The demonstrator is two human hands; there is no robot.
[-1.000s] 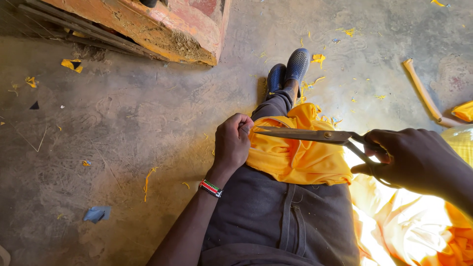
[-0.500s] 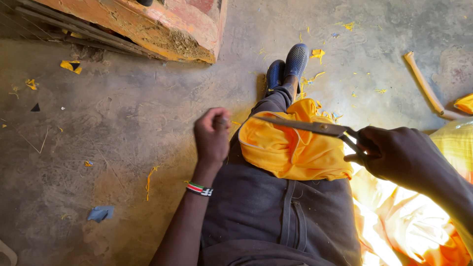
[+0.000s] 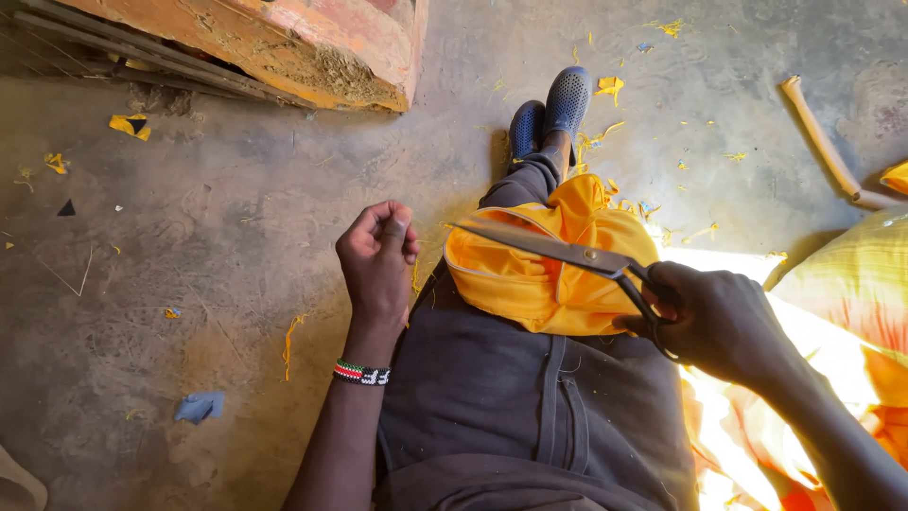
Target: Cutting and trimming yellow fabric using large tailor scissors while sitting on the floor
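Scissors (image 3: 567, 254) in right hand (image 3: 709, 317) over orange cloth (image 3: 553, 274) — left hand (image 3: 378, 255) apart.

Bare arms, no sleeves. Beaded wristband (image 3: 361, 373) on left wrist: red, white, green and black. Dark grey trousers (image 3: 530, 407) with stitched seams and specks of lint. Dark blue perforated clogs (image 3: 553, 112) on both feet. Left hand (image 3: 378, 257) and right hand (image 3: 721, 320) bare, no rings.
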